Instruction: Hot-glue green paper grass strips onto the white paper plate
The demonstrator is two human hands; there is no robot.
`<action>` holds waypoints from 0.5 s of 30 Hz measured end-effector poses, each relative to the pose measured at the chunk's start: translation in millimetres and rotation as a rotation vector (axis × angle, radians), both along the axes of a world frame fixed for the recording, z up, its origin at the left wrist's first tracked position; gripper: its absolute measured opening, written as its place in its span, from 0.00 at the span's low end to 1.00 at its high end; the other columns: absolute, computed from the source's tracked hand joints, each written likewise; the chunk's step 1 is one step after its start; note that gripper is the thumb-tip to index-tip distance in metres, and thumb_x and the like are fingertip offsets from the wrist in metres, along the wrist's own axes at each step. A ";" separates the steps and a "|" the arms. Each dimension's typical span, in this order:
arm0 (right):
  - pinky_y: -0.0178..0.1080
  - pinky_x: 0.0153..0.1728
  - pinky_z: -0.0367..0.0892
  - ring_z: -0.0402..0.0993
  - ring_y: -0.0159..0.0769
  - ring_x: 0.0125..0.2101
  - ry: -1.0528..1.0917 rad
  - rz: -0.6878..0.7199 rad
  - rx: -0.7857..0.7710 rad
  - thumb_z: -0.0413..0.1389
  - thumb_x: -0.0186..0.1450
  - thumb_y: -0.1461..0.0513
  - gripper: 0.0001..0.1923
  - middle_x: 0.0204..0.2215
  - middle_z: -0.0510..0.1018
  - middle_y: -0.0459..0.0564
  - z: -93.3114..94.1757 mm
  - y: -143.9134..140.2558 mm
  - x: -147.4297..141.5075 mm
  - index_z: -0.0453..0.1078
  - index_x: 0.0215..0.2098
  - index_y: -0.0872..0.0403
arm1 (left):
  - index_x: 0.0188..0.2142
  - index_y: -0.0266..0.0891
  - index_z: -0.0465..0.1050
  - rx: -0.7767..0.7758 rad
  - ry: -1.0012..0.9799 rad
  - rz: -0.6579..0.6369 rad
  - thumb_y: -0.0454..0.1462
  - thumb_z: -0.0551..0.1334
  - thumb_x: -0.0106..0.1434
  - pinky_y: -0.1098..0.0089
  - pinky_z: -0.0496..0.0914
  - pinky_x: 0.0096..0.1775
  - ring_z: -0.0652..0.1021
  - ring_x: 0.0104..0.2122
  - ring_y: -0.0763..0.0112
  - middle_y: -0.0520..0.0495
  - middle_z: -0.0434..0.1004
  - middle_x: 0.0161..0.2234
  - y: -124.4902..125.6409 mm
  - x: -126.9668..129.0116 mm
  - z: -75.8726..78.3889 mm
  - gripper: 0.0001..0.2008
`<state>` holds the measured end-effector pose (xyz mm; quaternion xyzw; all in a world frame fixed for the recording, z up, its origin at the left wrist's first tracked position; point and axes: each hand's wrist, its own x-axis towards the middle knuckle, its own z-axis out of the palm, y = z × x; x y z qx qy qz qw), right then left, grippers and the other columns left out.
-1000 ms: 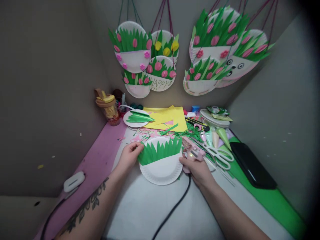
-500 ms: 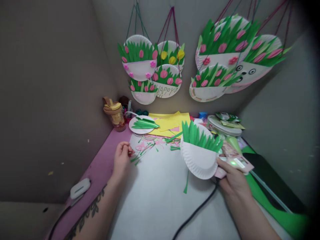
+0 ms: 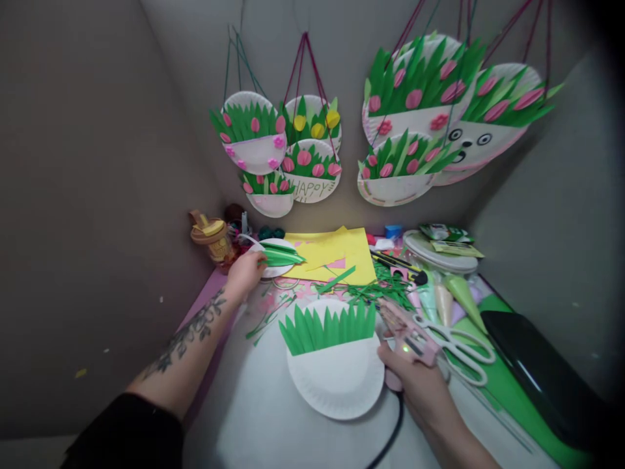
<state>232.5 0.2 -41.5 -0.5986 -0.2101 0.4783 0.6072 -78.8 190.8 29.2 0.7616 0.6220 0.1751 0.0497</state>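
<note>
My left hand [image 3: 247, 273] reaches to a small white plate [image 3: 271, 268] and has its fingers closed at the ends of the green paper leaves [image 3: 280, 254] lying there. How many leaves it grips is hidden. In my right hand [image 3: 422, 384] is a pink hot glue gun [image 3: 407, 335] with a lit green light, its nozzle pointing up and away. The right thumb touches or nearly touches the edge of a white paper plate pocket [image 3: 336, 381]. A row of green paper grass [image 3: 329, 326] stands out of this pocket.
White-handled scissors [image 3: 461, 345] and piping bags [image 3: 444, 299] lie right, beside a black case [image 3: 532, 371]. Yellow paper [image 3: 336, 251] and green scraps [image 3: 385, 286] are behind. A lidded cup [image 3: 215, 241] stands at left. Decorated plate baskets [image 3: 420, 98] hang on the wall. A black cord [image 3: 393, 433] crosses the front.
My left hand has moved forward to the green leaves on the small plate. My right hand has brought the glue gun and grass-filled plate pocket left and nearer; the pocket now sits lower. The view has shifted.
</note>
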 end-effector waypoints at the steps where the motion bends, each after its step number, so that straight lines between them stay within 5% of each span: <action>1: 0.40 0.32 0.75 0.79 0.45 0.33 -0.005 0.020 -0.020 0.71 0.42 0.59 0.21 0.30 0.82 0.51 -0.9 -0.8 0.6 0.76 0.34 0.54 | 0.37 0.39 0.76 -0.008 0.036 0.007 0.34 0.58 0.57 0.66 0.67 0.42 0.76 0.43 0.57 0.39 0.77 0.43 10.7 0.8 -1.4 0.10; 6: 0.42 0.31 0.75 0.80 0.49 0.33 -0.061 0.106 -0.036 0.70 0.44 0.59 0.16 0.30 0.83 0.53 -4.9 -3.5 2.8 0.77 0.31 0.54 | 0.33 0.39 0.77 -0.071 0.181 0.009 0.36 0.62 0.55 0.68 0.67 0.38 0.76 0.39 0.59 0.41 0.78 0.37 36.0 -0.4 -14.0 0.07; 15: 0.39 0.29 0.73 0.79 0.45 0.31 -0.144 0.160 -0.114 0.67 0.47 0.57 0.19 0.26 0.82 0.51 -10.2 -6.9 1.9 0.78 0.36 0.56 | 0.41 0.43 0.77 -0.070 0.313 -0.001 0.37 0.58 0.61 0.68 0.67 0.43 0.76 0.45 0.58 0.42 0.79 0.42 30.3 -9.6 -18.5 0.11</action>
